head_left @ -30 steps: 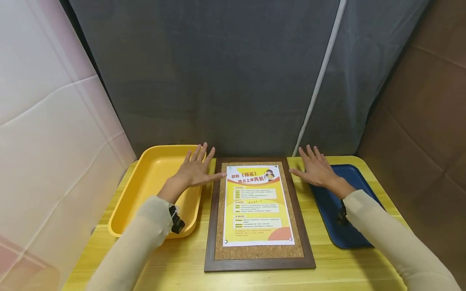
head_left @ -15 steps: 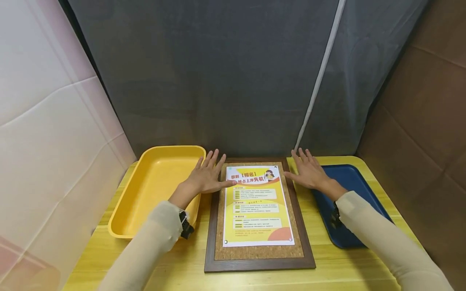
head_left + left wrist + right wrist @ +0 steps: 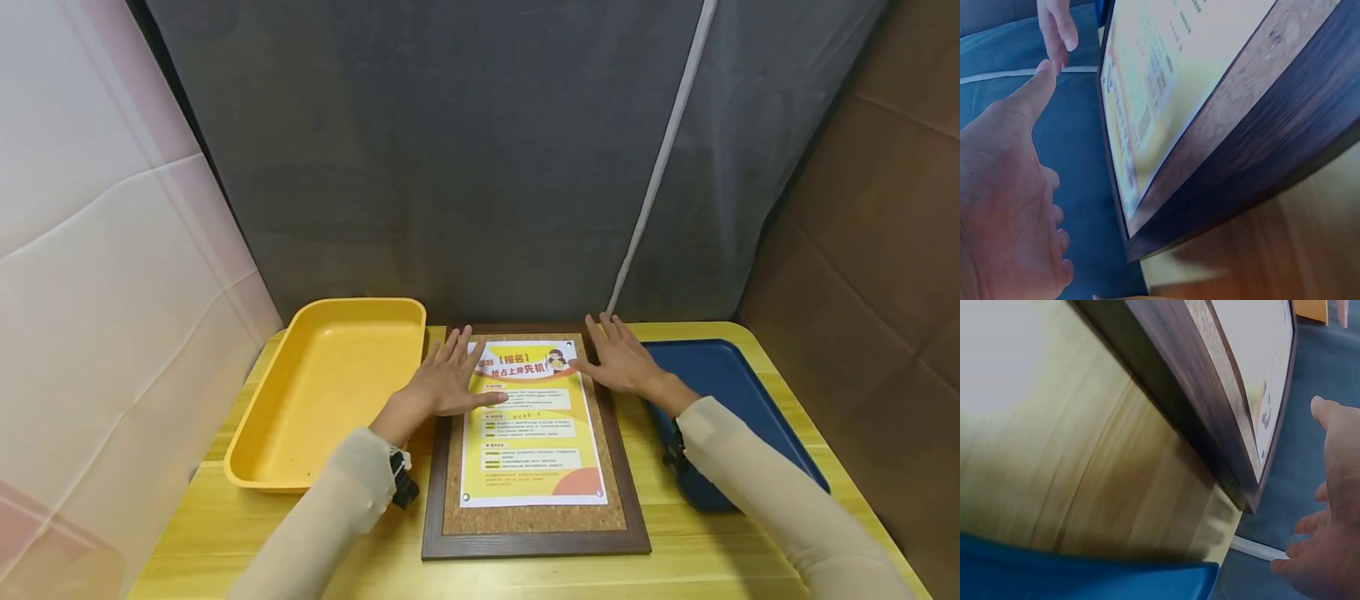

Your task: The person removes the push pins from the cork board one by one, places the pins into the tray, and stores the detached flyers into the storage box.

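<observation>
Framed cork board [image 3: 536,522] lies flat on wood-grain table [image 3: 352,575]; landmark for the rest. Printed sheet [image 3: 531,433], yellow and white with a cartoon figure at its upper right, sits on the board's cork, small round fasteners at its lower corners. Left hand [image 3: 444,387] above the board's upper left part, fingers straight and fanned, thumb reaching over the sheet. Right hand [image 3: 622,363] at the board's upper right corner, fingers likewise extended and spread, thumb tip over the sheet's edge. Hands apart from each other; both wrist views show them raised off the board. Yellow tray [image 3: 333,387] just left of the board; blue tray [image 3: 708,375] to its right, partly hidden by the right sleeve [image 3: 772,479]. Dark cloth [image 3: 450,167] behind the board, pale strip [image 3: 666,150] slanting down it towards the board's upper right corner.
</observation>
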`<state>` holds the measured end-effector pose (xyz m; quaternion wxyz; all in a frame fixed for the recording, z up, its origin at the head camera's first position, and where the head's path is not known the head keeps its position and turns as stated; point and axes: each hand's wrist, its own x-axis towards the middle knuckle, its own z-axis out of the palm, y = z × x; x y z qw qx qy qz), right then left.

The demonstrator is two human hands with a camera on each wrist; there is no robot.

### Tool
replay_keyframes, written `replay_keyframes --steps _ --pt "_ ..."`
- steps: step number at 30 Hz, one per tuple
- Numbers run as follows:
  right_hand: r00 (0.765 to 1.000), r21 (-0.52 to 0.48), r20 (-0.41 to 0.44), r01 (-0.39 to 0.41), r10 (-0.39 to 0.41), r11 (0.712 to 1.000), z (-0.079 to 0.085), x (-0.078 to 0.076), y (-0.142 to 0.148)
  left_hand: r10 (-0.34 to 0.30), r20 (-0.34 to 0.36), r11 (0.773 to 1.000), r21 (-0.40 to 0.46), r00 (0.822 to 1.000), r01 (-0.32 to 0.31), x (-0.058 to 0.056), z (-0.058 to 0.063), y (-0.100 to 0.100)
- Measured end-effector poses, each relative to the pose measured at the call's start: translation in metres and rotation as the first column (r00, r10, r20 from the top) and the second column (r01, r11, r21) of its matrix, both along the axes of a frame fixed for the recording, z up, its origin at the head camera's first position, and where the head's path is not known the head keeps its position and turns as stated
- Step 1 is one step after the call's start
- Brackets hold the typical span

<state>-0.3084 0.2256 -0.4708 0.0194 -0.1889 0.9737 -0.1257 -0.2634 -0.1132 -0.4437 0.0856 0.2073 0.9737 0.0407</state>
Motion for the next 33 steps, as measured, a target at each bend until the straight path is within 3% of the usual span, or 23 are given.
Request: replay_keyframes --steps 17,24,33 --pt "0.999 -0.024 -0.020 -0.036 0.035 0.999 -0.010 -0.004 -0.016 0.012 0.076 1.000 0.020 0.997 -0.014 0.012 -0.030 0.010" --pt "1.000 -0.029 -0.020 -0.009 0.009 1.000 -0.017 -0.011 -0.020 0.021 0.115 0.999 0.026 0.993 -0.024 0.014 -0.037 0.011" --pt "0.995 -0.090 -0.094 -0.030 0.021 0.996 -0.022 -0.015 -0.023 0.008 0.180 0.999 0.050 0.984 -0.017 0.017 -0.043 0.010"
